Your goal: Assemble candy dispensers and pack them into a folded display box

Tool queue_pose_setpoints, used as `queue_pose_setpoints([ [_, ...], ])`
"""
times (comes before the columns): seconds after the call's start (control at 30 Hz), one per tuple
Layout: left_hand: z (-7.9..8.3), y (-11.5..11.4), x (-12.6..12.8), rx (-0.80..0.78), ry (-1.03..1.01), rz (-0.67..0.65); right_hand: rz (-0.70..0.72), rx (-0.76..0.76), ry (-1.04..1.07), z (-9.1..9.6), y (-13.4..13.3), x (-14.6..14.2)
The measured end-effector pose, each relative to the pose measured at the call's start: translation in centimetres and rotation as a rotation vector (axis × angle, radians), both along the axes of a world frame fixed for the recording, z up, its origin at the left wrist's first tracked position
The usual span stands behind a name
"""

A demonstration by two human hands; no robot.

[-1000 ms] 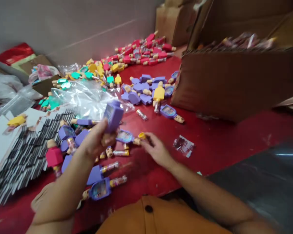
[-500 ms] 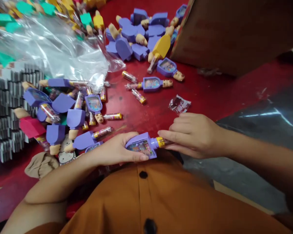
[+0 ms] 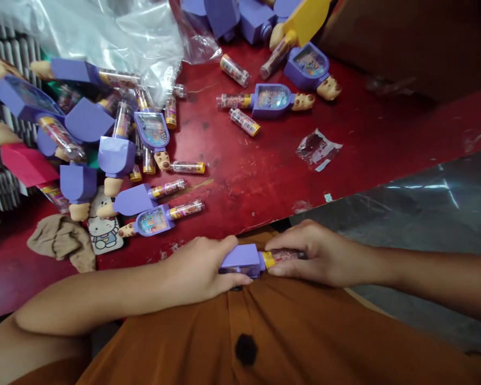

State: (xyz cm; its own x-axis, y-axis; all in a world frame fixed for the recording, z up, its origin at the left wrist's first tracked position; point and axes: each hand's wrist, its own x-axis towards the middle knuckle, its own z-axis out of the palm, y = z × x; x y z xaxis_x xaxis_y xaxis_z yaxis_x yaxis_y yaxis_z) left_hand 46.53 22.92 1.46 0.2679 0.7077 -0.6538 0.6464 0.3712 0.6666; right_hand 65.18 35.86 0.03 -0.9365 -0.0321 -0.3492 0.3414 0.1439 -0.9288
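My left hand [image 3: 196, 270] is closed round a purple toy body [image 3: 240, 260], held close against my orange shirt at the table's near edge. My right hand [image 3: 316, 254] pinches a clear tube with a yellow cap [image 3: 282, 258] whose capped end meets the purple body. On the red table [image 3: 256, 176] lie several more purple toys, some with tubes fitted, such as one [image 3: 272, 99] at the top centre and one [image 3: 154, 220] near my left hand. Loose tubes [image 3: 187, 167] lie scattered between them.
A clear plastic bag [image 3: 116, 32] covers the upper left. Stacked black-and-white cards [image 3: 0, 182] line the left edge. A beige cloth [image 3: 62, 240] and a cat sticker [image 3: 102, 235] lie at the near left. A brown cardboard box [image 3: 417, 43] stands at upper right, a small wrapper [image 3: 316, 147] before it.
My hands have drawn the purple toy and the tube nearer to my body, below the table's edge. The view has tilted down and closer to the table.
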Motion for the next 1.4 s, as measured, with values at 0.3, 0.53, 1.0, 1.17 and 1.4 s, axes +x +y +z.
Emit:
queue_pose_setpoints([
  [0.3, -0.6, 1.4, -0.7, 0.107, -0.055, 0.107, 0.061, 0.471, 0.094, 0.6, 1.2, -0.6],
  [0.53, -0.8, 0.9, -0.4, 0.153, 0.120, -0.072, 0.136, 0.484, 0.046, -0.9, 1.0, -0.4],
  [1.0, 1.3, 7.2, -8.4, 0.323, 0.790, -0.126, -0.585, 1.003, 0.024, -2.1, 13.2, -5.0],
  [1.17, 1.2, 8.2, -9.2, 0.643, 0.620, 0.124, -0.802, 1.195, -0.408, -4.3, 19.4, -4.6],
  [1.4, 0.5, 8.4, -2.8, 0.279, -0.541, 0.743, -0.766, 1.089, -0.239, -1.8, 15.6, -4.7],
])
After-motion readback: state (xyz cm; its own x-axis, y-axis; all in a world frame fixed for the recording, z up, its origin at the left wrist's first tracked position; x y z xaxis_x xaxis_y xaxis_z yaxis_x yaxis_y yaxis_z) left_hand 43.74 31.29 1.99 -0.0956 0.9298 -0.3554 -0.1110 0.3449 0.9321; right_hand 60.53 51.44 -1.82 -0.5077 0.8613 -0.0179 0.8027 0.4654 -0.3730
